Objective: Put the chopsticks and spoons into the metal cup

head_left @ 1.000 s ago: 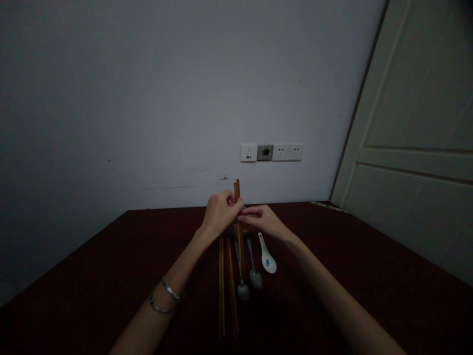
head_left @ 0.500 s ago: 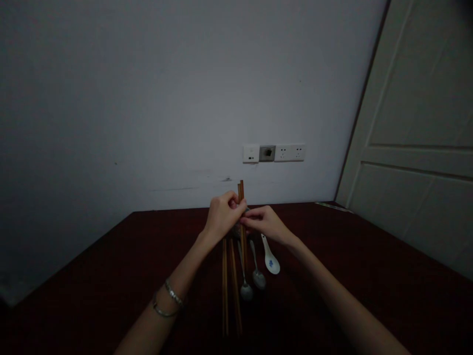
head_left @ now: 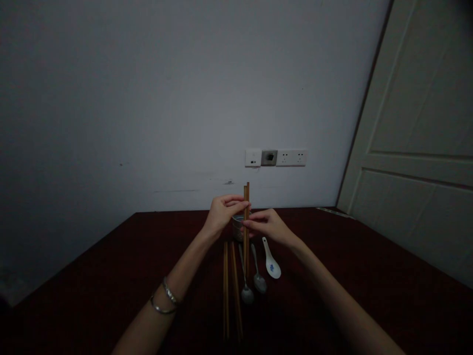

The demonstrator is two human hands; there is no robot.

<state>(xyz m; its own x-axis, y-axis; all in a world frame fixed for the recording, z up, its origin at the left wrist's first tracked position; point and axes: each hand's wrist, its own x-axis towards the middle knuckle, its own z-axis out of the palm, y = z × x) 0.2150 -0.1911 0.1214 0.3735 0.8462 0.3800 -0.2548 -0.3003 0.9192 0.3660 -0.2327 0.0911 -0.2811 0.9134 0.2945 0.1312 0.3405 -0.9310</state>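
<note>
Nearest to us, two silver bangles (head_left: pixel 164 300) ring our left wrist, and both forearms reach forward over the dark red table (head_left: pixel 369 266). Between them lie two loose chopsticks (head_left: pixel 229 291), flat on the table, their long axes running away from us. Just right of these rest two metal spoons (head_left: pixel 251 276), bowls toward us, and a white ceramic spoon (head_left: pixel 271 259) with a blue mark, its handle pointing away. Farther out, our hands meet around an upright pair of chopsticks (head_left: pixel 246 197): thin, straight, orange-brown wooden sticks pressed side by side. Their long axis stands nearly vertical, the tops pointing at the ceiling above our fingers, the lower part reaching down toward the table in front of a small grey cup (head_left: pixel 237 226); whether the tips touch the table we cannot tell. Our left hand (head_left: pixel 221 214) curls loosely about the pair from the left, fingertips on the sticks. Our right hand (head_left: pixel 268 224) pinches them from the right between thumb and fingers. Beyond stands a pale wall with a row of sockets (head_left: pixel 276 158), and a white door (head_left: pixel 421 148) at the right
</note>
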